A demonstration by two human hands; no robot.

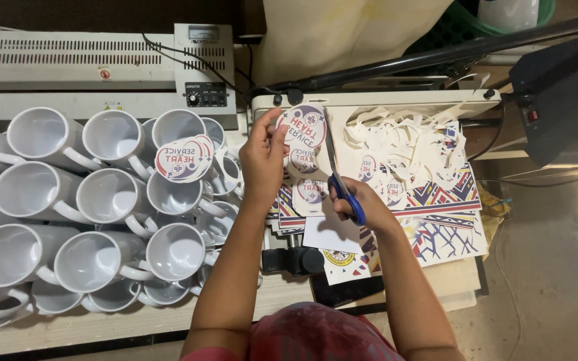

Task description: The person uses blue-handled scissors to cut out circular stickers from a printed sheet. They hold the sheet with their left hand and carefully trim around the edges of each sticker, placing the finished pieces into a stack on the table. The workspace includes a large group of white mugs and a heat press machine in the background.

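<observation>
My left hand (262, 157) holds up a round printed paper cut-out (302, 126) with a red, white and blue design. My right hand (359, 200) grips blue-handled scissors (344, 190), blades pointing up beside the cut-out's right edge. Below the hands lie more round printed designs (311, 190) on a sheet. A small stack of finished round cut-outs (183, 159) rests on top of the white mugs (108, 200) at left.
Several white mugs lie stacked on their sides at left. A grey laminator (88, 67) stands behind them. Paper scraps (403, 137) and patterned printed sheets (446, 220) cover the press bed at right. A black machine (563, 93) sits far right.
</observation>
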